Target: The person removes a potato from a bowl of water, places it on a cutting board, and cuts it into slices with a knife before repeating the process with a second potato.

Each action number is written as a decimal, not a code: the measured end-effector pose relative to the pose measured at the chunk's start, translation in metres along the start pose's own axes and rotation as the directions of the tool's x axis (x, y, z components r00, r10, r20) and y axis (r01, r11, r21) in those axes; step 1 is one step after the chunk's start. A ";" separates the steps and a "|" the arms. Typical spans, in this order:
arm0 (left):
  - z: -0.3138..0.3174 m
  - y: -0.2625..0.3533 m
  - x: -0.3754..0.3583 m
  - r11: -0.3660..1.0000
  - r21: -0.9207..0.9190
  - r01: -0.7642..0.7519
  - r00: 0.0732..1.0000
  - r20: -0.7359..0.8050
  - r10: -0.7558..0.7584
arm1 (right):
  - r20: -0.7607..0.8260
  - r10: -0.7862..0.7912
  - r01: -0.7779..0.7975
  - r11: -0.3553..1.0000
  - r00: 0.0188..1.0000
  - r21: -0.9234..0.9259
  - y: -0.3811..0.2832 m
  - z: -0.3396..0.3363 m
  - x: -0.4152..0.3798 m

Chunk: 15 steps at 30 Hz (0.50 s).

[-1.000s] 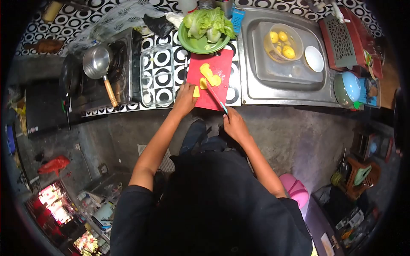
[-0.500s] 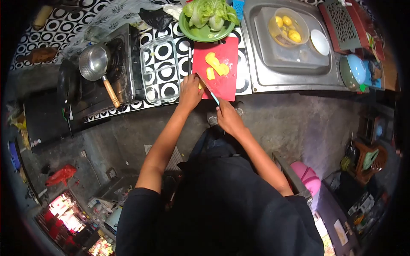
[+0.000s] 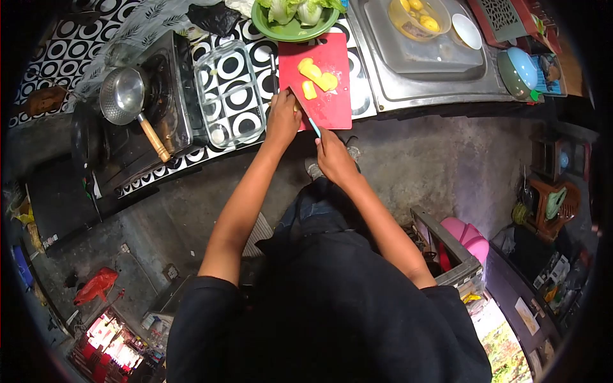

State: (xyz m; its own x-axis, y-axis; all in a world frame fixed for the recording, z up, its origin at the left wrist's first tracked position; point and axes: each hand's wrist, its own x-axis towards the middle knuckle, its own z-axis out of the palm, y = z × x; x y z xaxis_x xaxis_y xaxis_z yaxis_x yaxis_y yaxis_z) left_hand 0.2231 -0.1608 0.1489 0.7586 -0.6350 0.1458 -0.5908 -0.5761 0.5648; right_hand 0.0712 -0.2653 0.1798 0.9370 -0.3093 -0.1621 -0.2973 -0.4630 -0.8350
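On the red cutting board (image 3: 331, 57) lie several cut yellow pieces (image 3: 327, 81) that look like peeled potato. My left hand (image 3: 283, 116) is at the board's near left corner, fingers closed on another yellow potato piece (image 3: 295, 108), mostly hidden under them. In my right hand (image 3: 334, 156) is a knife (image 3: 313, 126) with a light blue handle, gripped at the board's near edge. Its blade slants up and left across the board, the tip close by my left fingertips.
A green bowl (image 3: 268, 30) of leafy greens stands behind the board. Left of it are a glass dish (image 3: 203, 96) and a stove (image 3: 167, 121) bearing a wooden-handled saucepan (image 3: 123, 96). At right, a metal sink (image 3: 408, 96) holds a plastic tub (image 3: 393, 25) of yellow potatoes beside a white bowl (image 3: 467, 32).
The whole view has shifted, so the counter sits higher and further left. Both hands and the knife keep nearly the same place at the board; the cut pieces have not moved on it.
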 end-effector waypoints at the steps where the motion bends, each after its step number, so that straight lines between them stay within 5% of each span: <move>1: 0.000 0.000 0.000 1.000 0.000 -0.003 1.000 0.007 0.003 | -0.026 -0.028 0.027 1.000 0.999 -0.014 0.000 0.002 0.000; 15: 0.007 -0.014 -0.001 0.999 0.015 -0.046 0.999 -0.013 0.046 | -0.058 -0.040 0.039 0.999 0.997 -0.030 -0.014 0.007 -0.004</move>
State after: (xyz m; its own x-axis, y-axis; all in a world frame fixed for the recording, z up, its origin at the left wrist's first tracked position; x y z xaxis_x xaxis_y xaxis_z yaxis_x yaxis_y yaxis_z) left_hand 0.2292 -0.1557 0.1355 0.7342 -0.6542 0.1819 -0.6289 -0.5542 0.5453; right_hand 0.0733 -0.2518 0.1888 0.9360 -0.3381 -0.0975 -0.2662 -0.4991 -0.8246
